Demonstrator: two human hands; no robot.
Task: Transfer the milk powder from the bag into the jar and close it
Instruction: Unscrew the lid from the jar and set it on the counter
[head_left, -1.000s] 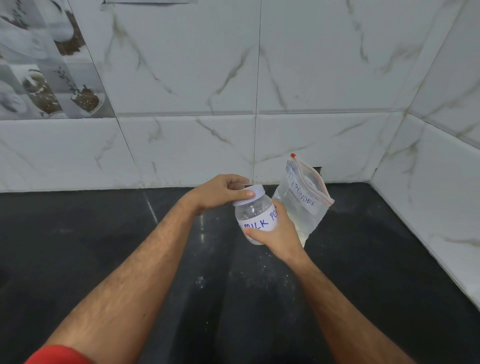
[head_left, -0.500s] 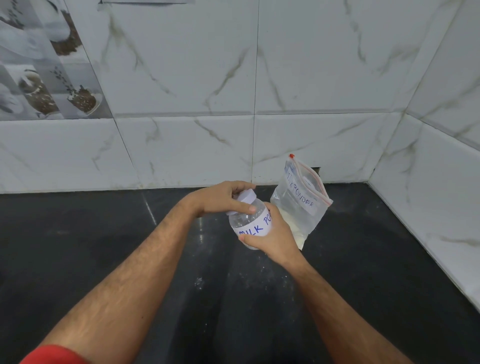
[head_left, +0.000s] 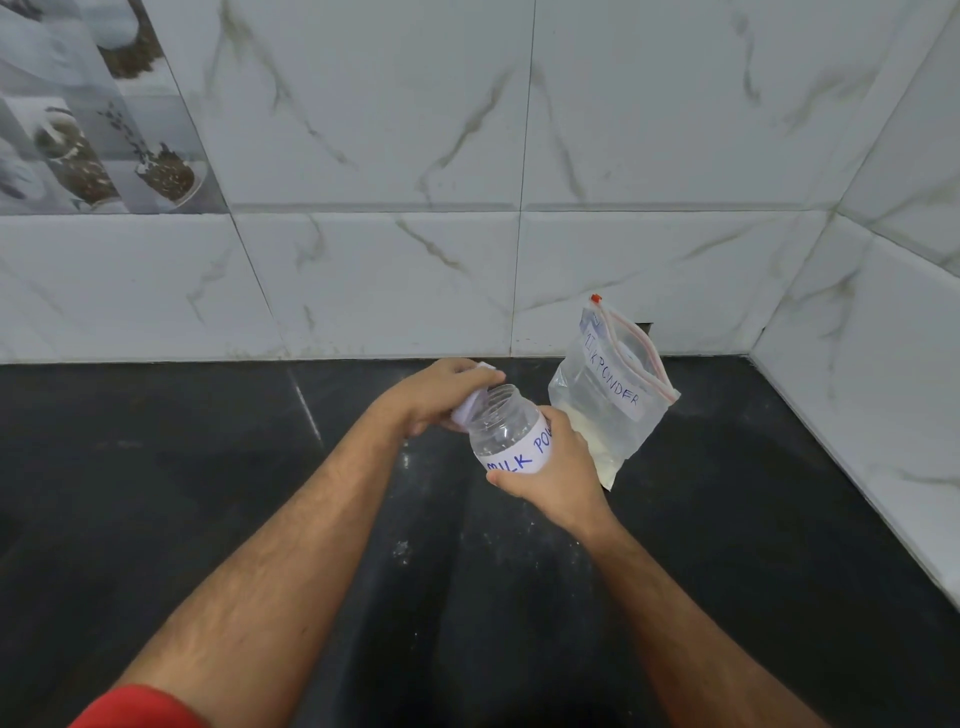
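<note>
A clear plastic jar (head_left: 506, 434) with a white label reading "MILK POW" is held above the black counter, tilted left, its mouth uncovered and nothing visible inside. My right hand (head_left: 553, 470) grips it from below and the right. My left hand (head_left: 434, 395) holds the pale lilac lid (head_left: 470, 410) just off the jar's mouth, to its left. A clear zip bag (head_left: 613, 395) labelled "MILK POWDER" stands behind the jar near the wall, its red zip top shut, with pale powder at its bottom.
The black stone counter (head_left: 208, 493) runs from the white marble-tiled back wall (head_left: 395, 280) to a side wall (head_left: 872, 415) on the right. Specks of white powder (head_left: 402, 548) dot the counter below the jar.
The lid was on the jar under my left hand; now it is off and held to the left of the uncovered mouth. The jar tilted a little left.
</note>
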